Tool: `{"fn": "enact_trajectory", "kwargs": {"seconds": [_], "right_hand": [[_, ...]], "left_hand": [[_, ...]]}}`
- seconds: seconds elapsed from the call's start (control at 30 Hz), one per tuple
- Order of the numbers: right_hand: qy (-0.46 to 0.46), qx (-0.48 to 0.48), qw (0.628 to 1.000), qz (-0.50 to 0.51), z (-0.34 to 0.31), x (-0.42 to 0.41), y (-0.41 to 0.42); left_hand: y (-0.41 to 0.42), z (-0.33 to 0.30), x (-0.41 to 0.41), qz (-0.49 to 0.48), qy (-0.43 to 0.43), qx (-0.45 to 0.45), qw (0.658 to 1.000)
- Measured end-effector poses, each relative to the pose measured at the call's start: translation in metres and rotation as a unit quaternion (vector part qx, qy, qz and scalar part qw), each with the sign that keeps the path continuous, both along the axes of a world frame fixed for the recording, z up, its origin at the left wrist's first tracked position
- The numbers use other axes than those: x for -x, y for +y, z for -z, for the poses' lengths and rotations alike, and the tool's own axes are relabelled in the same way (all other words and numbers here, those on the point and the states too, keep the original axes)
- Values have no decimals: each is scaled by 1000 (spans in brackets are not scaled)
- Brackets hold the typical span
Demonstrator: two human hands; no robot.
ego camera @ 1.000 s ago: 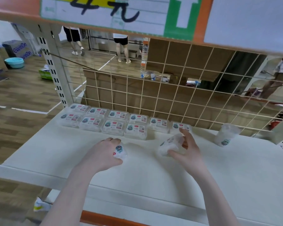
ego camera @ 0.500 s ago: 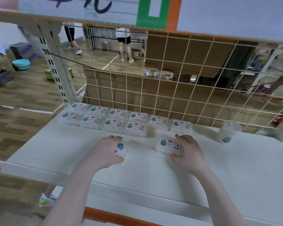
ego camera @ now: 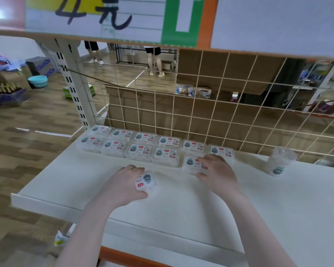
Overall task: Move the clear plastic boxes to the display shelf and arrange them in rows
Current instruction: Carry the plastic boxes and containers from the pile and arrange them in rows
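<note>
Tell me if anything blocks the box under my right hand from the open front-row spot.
Nothing visible does. The box under the right hand sits almost at the front row's end, with only bare shelf around it.

White display shelf [ego camera: 181, 209] backed by wire grid. Clear plastic boxes [ego camera: 135, 145] flat along back edge: rear row of six, front row of five. One more box [ego camera: 146, 181] nearer front. Clear cup-shaped container [ego camera: 280, 162] upright at right.
</note>
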State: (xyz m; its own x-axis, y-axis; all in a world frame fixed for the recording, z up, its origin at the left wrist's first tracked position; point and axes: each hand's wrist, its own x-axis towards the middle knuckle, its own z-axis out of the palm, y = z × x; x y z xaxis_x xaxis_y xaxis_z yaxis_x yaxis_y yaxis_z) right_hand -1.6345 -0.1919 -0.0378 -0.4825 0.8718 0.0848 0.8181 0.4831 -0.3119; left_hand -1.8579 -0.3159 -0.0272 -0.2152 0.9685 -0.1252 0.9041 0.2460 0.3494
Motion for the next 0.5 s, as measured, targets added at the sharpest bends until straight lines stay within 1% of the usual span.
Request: {"fn": "enact_trajectory", "kwargs": {"seconds": [0.27, 0.5], "right_hand": [[9, -8, 1000, -2, 3, 8, 5], [21, -19, 1000, 5, 9, 14, 8]], "left_hand": [[1, -3, -3, -10, -4, 12, 1000], [3, 0, -3, 1, 17, -3, 1000]]}}
